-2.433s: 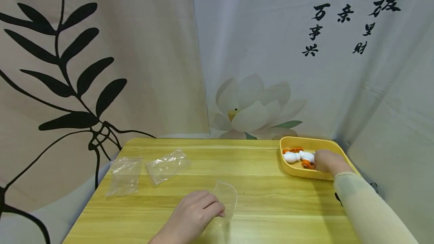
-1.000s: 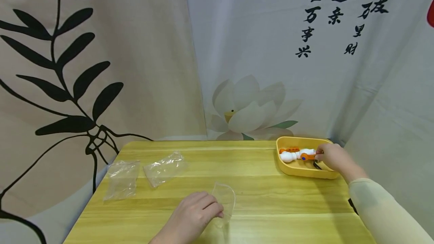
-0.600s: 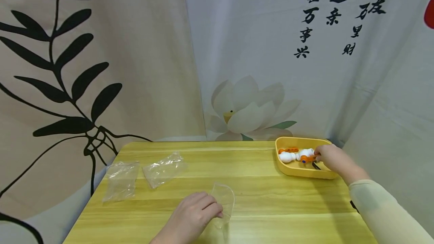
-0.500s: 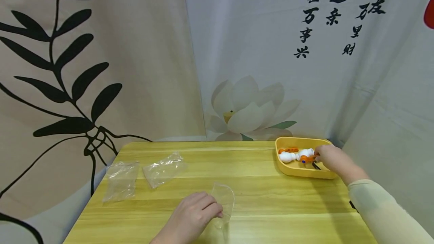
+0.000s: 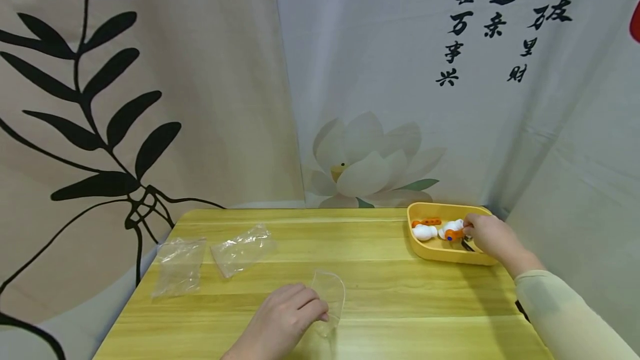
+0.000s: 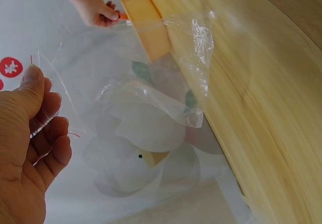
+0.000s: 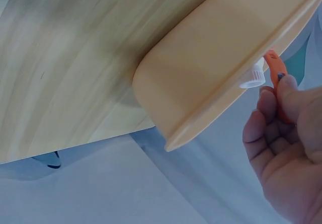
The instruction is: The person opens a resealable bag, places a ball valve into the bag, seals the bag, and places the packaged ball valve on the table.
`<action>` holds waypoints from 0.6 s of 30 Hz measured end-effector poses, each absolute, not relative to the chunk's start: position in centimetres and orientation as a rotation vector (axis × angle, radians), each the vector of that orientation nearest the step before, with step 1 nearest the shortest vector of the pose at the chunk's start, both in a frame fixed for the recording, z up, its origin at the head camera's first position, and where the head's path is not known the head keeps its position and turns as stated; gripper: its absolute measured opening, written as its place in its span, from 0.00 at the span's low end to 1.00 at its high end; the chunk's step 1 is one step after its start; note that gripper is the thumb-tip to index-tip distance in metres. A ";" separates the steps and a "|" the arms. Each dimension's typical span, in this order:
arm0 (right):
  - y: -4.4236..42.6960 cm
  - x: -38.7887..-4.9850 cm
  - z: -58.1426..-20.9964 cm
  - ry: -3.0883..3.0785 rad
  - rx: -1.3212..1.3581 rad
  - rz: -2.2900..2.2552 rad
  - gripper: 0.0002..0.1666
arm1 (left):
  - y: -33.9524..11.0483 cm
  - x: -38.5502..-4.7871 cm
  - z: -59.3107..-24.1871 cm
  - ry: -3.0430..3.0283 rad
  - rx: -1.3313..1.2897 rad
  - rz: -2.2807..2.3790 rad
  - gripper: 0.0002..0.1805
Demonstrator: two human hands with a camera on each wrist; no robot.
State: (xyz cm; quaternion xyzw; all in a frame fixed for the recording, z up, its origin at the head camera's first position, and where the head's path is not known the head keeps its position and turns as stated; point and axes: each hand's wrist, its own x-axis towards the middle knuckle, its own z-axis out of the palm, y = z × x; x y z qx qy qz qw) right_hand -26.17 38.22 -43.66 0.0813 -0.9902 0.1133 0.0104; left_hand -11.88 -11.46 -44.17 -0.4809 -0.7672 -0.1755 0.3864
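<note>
Your left hand (image 5: pixel 281 315) pinches a clear bag (image 5: pixel 332 292) toward the desk's (image 5: pixel 390 293) near edge, itself cut off. Your right hand (image 5: pixel 492 238) pinches an orange piece (image 7: pixel 275 65) at the yellow tray (image 5: pixel 445 252), by the desk's far right corner; your fingers hide one end, and the bag's outline is faint.

Orange piece (image 7: pixel 274 68) partly hidden in right grip (image 7: pixel 292 156); sleeve (image 5: pixel 570 310) cut off.

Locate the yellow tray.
In the head view, the yellow tray sits at the far right corner of the table, with the right hand over its right end.
</note>
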 end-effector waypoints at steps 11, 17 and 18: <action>38.5 -25.8 -43.5 -3.040 0.265 0.341 0.05 | -11.5 -12.0 -44.2 -1.942 -1.216 -0.440 0.15; 38.6 -25.6 -43.0 -3.003 0.274 0.278 0.05 | -11.5 -11.9 -44.4 -1.948 -1.206 -0.426 0.18; 38.7 -25.5 -42.9 -2.998 0.276 0.269 0.05 | -11.5 -11.9 -44.4 -1.949 -1.205 -0.424 0.18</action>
